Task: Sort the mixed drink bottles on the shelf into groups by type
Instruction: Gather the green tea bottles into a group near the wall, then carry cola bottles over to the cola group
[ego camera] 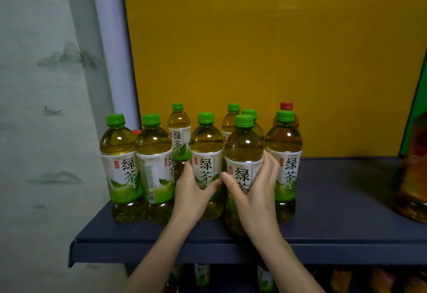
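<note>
At frame centre, the upright left bottle [206,154] is gripped by the left hand [191,192], the right bottle [243,149] by the right hand [256,193].

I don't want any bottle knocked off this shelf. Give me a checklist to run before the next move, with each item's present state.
1. Left hand grips the middle green tea bottle round its label: ok.
2. Right hand grips the front green tea bottle: ok.
3. Front bottle standing flat on the shelf: cannot tell, the wrist hides its base.
4. Group holds green tea only: not ok; a red-capped bottle stands behind the rightmost one, and a second red cap shows behind the left pair.
5. Bare shelf to the right for sorting: ok, up to the blurred amber bottle.
</note>
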Tool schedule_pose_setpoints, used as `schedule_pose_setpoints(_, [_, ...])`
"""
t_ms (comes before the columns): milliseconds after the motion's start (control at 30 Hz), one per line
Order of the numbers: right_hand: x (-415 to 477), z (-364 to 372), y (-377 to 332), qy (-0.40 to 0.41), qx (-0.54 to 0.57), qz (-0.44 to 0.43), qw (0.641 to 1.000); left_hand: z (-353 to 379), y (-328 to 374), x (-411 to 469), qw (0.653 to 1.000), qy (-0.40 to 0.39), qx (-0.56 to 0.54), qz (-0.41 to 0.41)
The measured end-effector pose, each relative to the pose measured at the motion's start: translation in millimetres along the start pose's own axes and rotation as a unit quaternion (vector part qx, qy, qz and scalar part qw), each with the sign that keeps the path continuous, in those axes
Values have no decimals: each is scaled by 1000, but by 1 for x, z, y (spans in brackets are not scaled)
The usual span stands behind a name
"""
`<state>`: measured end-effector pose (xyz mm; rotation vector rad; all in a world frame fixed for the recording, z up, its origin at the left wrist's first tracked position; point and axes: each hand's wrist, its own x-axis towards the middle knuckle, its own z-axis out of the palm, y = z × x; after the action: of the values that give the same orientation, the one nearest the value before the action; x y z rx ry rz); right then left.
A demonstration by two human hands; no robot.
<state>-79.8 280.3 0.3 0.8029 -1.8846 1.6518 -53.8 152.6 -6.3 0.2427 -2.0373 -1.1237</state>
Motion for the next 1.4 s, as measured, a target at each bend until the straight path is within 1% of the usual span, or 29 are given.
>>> schedule_pose_setpoints(133, [-2,4,-1,-5,-24,0,1000,2,-1,1,1000,-16,-9,-8])
schedule_pose_setpoints(233, [-5,-9,-3,-58,-31,-3,998,0,3,-1,999,-29,-21,-13])
schedule_pose_setpoints(300, [-8,-28,-5,-95,-46,-35,994,-2,6,-4,997,-40,-55,-19])
schedule_pose_setpoints(333, [-9,-40,-5,-97,-46,-53,993,-4,7,-6,996,-45,-69,-20])
schedule_pose_setpoints(433, [-8,-81,2,-42,-26,-117,992,-8,8,-13,996,-37,-77,-5])
schedule_pose_setpoints(500, [1,-108,17,-5,-7,-141,990,-9,8,-20,999,-3,-50,-7])
schedule_pose_setpoints(567, [18,-127,40,-7,29,-100,995,-11,9,-26,999,50,-6,11])
schedule_pose_setpoints(600, [30,-132,52,-24,43,-67,997,-11,10,-29,997,76,13,26])
schedule_pose_setpoints(633, [42,-135,65,-54,48,-35,997,-11,11,-32,994,98,30,35])
schedule_pose_setpoints(700, [65,-136,86,-129,48,16,990,-8,13,-37,990,130,51,27])
schedule_pose_setpoints(800, [93,-126,108,-231,66,69,968,-2,13,-44,985,164,61,1])
schedule_pose_setpoints(900, [111,-112,126,-298,82,120,943,7,17,-52,981,182,63,-12])
schedule_pose_setpoints(1033, [116,-96,133,-392,87,123,907,16,24,-62,977,194,83,-26])
schedule_pose_setpoints(1100, [115,-92,130,-426,127,126,887,18,26,-65,975,200,94,-30])
schedule_pose_setpoints(1167, [115,-90,129,-447,161,128,871,18,26,-68,973,201,107,-33])
schedule_pose_setpoints(1233, [115,-89,132,-459,163,113,866,18,24,-70,972,200,121,-32])
schedule_pose_setpoints(1300, [114,-90,134,-442,162,103,876,17,23,-73,970,205,125,-29])
schedule_pose_setpoints(1400, [112,-101,134,-387,155,108,902,14,22,-75,970,209,118,-22])
